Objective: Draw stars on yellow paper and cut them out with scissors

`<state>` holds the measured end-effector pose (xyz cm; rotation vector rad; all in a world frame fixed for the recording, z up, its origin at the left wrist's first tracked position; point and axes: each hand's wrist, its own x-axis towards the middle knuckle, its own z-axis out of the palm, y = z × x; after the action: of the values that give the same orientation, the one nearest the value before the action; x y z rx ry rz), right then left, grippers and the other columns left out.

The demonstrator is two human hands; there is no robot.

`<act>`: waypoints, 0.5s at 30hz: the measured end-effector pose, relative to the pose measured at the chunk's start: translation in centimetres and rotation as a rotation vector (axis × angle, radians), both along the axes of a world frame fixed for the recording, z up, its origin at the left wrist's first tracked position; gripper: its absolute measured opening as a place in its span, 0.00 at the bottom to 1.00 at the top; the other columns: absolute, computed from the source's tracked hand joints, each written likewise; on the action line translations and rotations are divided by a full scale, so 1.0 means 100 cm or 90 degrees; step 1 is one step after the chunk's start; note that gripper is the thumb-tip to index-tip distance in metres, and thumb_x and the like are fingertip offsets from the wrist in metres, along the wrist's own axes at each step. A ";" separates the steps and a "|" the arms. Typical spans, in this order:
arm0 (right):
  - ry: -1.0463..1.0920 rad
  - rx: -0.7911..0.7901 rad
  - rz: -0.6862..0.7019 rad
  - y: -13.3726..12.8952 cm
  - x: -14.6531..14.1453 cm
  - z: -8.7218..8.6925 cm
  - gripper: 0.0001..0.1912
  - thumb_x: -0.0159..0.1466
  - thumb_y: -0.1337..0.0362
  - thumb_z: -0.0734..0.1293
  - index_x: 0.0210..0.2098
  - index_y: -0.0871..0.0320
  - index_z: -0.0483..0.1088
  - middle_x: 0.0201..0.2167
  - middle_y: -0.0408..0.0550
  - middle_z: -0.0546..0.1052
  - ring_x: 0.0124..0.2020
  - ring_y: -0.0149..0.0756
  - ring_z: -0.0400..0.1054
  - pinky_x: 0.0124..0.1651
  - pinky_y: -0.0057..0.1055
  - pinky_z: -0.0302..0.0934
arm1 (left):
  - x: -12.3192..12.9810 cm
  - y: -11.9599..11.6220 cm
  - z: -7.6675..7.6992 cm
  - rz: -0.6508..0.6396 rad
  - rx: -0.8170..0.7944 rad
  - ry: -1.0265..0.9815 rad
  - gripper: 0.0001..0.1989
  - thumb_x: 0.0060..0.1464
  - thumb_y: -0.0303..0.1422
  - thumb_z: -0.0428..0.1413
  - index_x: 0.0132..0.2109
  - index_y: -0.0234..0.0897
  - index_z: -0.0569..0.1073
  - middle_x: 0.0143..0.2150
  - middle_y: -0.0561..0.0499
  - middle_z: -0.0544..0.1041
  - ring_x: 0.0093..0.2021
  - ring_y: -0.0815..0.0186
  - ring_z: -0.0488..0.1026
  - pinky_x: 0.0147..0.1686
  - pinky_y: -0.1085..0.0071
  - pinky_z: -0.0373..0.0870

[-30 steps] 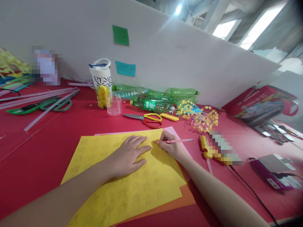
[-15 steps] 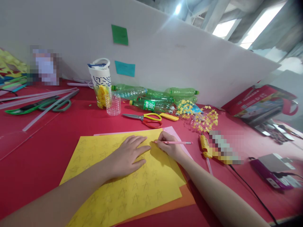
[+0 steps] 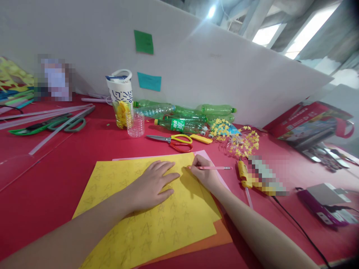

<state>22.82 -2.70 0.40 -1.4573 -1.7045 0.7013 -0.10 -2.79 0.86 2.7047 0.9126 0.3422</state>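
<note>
A yellow sheet of paper [image 3: 193, 220] covered in rows of pencilled stars lies in front of me on the red table. My left hand [image 3: 154, 183] rests flat on it, fingers spread. A pink pencil [image 3: 215, 168] is gripped in my right hand [image 3: 206, 173] near the sheet's upper right, its tip at the paper. Whether a fresh mark lies under the tip is too faint to tell. Pink paper [image 3: 204, 153] and orange paper [image 3: 221, 235] stick out from beneath the yellow sheet.
Beyond the paper lie scissors [image 3: 168, 139], a yellow cutter [image 3: 201, 139] and green plastic bottles [image 3: 193, 112]. A cut clear bottle piece [image 3: 135, 125] stands by a white patterned cup [image 3: 120, 91]. To the right are star decorations [image 3: 246, 140] and a yellow glue gun [image 3: 244, 175] with a cord.
My right hand and the pencil have shifted slightly to the right over the paper. The left hand stays in place on the sheet; the view has moved a little.
</note>
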 end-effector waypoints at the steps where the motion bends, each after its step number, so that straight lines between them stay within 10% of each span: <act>1: 0.000 0.001 -0.002 0.000 0.000 0.000 0.08 0.52 0.69 0.62 0.20 0.57 0.57 0.18 0.37 0.59 0.21 0.28 0.52 0.22 0.24 0.44 | 0.000 0.000 0.000 0.000 -0.002 -0.001 0.22 0.58 0.42 0.47 0.59 0.48 0.62 0.65 0.47 0.55 0.62 0.53 0.51 0.58 0.53 0.49; 15: -0.014 -0.002 0.008 -0.001 0.000 0.002 0.07 0.52 0.69 0.61 0.21 0.57 0.57 0.18 0.37 0.61 0.20 0.28 0.53 0.22 0.24 0.45 | 0.000 0.000 0.001 -0.002 0.000 -0.012 0.21 0.58 0.41 0.47 0.58 0.48 0.63 0.64 0.47 0.56 0.62 0.54 0.52 0.58 0.53 0.49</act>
<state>22.85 -2.80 0.59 -1.4616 -1.7316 0.6971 -0.10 -2.82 0.94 2.6979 0.9029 0.3658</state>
